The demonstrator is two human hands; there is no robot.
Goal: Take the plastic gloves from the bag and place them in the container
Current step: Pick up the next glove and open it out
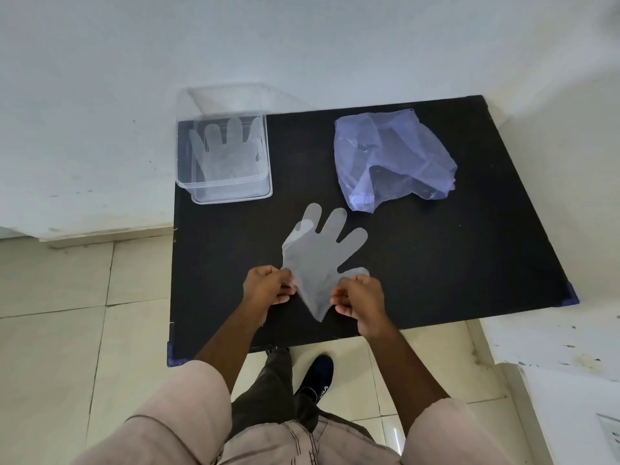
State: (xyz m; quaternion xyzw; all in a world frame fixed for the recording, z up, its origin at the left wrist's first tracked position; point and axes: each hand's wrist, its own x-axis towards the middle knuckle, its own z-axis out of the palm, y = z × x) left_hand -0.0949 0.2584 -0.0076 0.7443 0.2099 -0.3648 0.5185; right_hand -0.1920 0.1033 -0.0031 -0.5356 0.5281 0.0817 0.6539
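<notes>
White wall, pale floor tiles, black table [436,263] pushed up close. Over its near edge, one see-through glove [318,260] held up flat. Left hand [266,286] pinching the cuff's left side, right hand [357,298] pinching its right side, fingers curled tight on thin plastic. Held at both sides probably to keep it spread and smooth, not crumpled. Far ahead of the left hand, a clear box [228,193] with another glove [228,152] already lying flat inside. Far ahead of the right hand, a floppy blue bag [392,159], looking nearly flat; cannot tell if more inside. Next, likely a carry forward and left to the box.
</notes>
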